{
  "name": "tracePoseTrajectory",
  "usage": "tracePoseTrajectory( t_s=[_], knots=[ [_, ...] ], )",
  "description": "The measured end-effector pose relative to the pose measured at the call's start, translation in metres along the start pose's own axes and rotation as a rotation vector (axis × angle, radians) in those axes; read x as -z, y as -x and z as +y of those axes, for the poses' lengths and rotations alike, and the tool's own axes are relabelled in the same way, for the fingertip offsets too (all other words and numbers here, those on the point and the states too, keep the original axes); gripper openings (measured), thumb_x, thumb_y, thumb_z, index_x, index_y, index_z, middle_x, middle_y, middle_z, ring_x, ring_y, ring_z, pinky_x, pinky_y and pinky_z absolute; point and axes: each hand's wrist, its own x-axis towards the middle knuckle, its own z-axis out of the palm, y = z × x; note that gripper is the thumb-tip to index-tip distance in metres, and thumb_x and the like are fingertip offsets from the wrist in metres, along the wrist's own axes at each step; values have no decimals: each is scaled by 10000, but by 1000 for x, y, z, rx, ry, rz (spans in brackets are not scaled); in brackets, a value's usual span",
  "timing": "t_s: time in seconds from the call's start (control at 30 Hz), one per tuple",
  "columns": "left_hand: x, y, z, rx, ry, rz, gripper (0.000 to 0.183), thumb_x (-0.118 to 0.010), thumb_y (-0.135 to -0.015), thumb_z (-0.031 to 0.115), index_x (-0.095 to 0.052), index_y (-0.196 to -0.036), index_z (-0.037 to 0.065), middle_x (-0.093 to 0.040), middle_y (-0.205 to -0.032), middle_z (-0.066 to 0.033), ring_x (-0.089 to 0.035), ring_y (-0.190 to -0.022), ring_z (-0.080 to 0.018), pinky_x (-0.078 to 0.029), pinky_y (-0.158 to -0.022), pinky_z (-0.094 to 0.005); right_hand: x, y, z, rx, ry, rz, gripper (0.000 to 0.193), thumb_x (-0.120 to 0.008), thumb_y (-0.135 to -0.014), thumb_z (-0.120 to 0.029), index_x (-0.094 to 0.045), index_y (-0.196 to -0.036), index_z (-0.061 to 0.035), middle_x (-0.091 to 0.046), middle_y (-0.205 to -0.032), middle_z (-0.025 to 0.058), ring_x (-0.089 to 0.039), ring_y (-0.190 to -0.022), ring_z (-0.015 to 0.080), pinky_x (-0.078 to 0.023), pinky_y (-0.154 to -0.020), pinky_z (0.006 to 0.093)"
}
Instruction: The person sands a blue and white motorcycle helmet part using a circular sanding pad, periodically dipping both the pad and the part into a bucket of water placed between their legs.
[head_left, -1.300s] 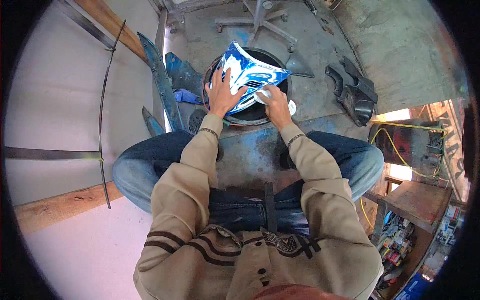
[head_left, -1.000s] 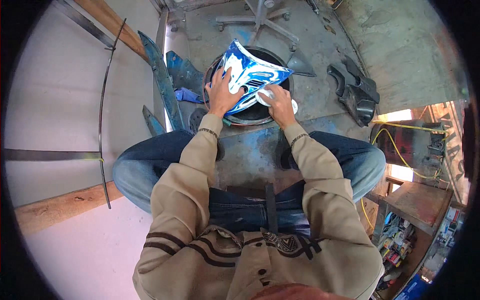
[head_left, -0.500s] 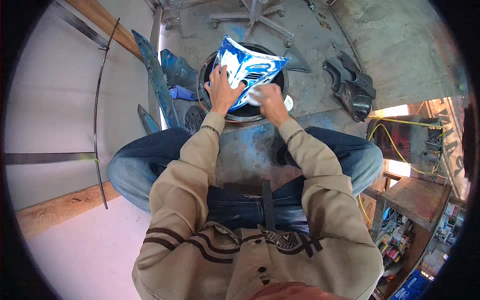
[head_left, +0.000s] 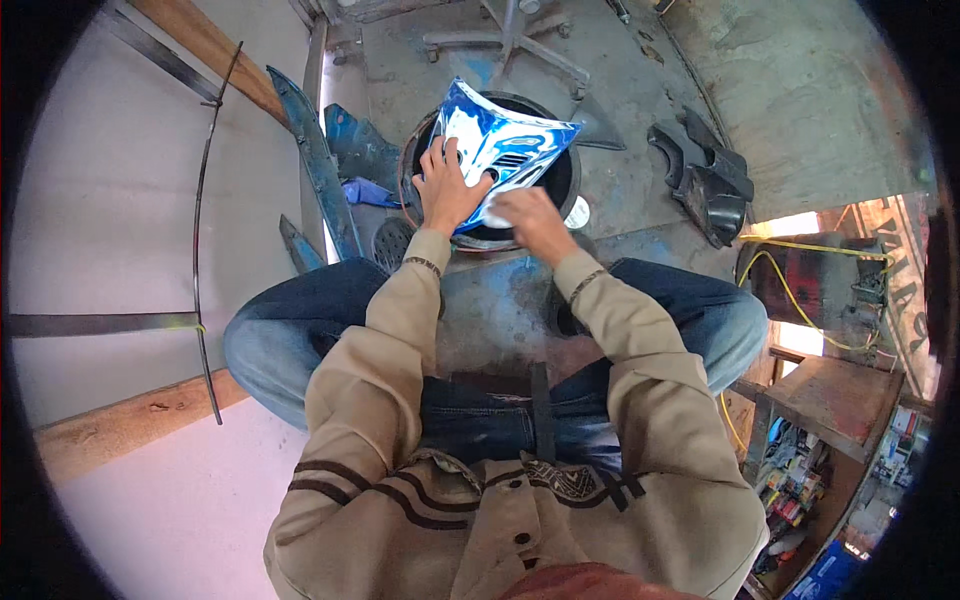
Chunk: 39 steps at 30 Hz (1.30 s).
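A glossy blue-and-white plastic fairing panel [head_left: 512, 138], with slots and round holes, lies tilted across a round black tub [head_left: 570, 172]. My left hand [head_left: 450, 195] holds the panel's near left part, its fingers spread over the surface and the thumb by a hole. At the panel's near right edge, my right hand [head_left: 537, 222] is closed round a white wad [head_left: 495, 213] that looks like a rag. Motion blurs the right fingers, and they partly cover the wad. Just right of the tub sits a small white round item [head_left: 579, 212].
Blue body panels [head_left: 318, 160] lean by the left wall. Black molded parts [head_left: 700, 180] lie on the floor at right. A wheeled chair base [head_left: 510, 40] stands beyond the tub. At lower right is a wooden shelf [head_left: 835, 400] of small goods, near a yellow cable [head_left: 775, 280].
My right hand has moved slightly left and nearer to me with the white rag, along the panel's edge. The left hand keeps its place on the panel.
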Motion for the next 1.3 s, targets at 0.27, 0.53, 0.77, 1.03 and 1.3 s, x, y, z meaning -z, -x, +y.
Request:
tracePoseTrajectory(
  t_s=[0.27, 0.53, 0.77, 1.03, 1.3],
  knots=[
    [-4, -4, 1, -14, -17, 13, 885, -786, -790, 470, -430, -1501, 82, -380, -1591, -165, -359, -1460, -387, -383, -1021, -697, 27, 10, 32, -403, 175, 70, 354, -625, -826, 62, -769, -1124, -61, -715, -1134, 128, -665, -1053, 343, -495, -948, 448],
    [-5, -1, 0, 9, -36, -7, 878, -788, -805, 466, -419, -1506, 88, -375, -1588, -155, -351, -1459, -395, -396, -1021, -685, 27, -7, 13, -225, 169, 187, 343, -638, -819, 34, -747, -1129, -65, -713, -1192, 106, -666, -1165, 301, -488, -976, 439],
    [3, -3, -15, -33, -17, -77, 909, -799, -844, 527, -409, -1524, 67, -360, -1608, -149, -341, -1469, -391, -393, -1065, -655, -4, -5, -26, 26, -77, -68, 395, -638, -770, 42, -743, -1139, -51, -719, -1213, 103, -646, -1208, 309, -459, -1040, 471],
    [1, -7, -12, -91, 19, -37, 889, -809, -846, 510, -429, -1513, 63, -384, -1583, -170, -359, -1450, -400, -408, -1067, -604, -13, 6, -7, -43, -82, -47, 509, -646, -686, 70, -745, -1172, -45, -717, -1214, 128, -637, -1194, 307, -453, -1052, 459],
    [3, 1, -13, -60, 2, -7, 864, -822, -830, 472, -446, -1498, 73, -404, -1569, -147, -377, -1435, -393, -404, -1065, -602, 14, -3, 30, -138, 94, 64, 311, -640, -790, 30, -751, -1068, -58, -727, -1162, 102, -656, -1141, 322, -464, -1012, 457]
  ],
)
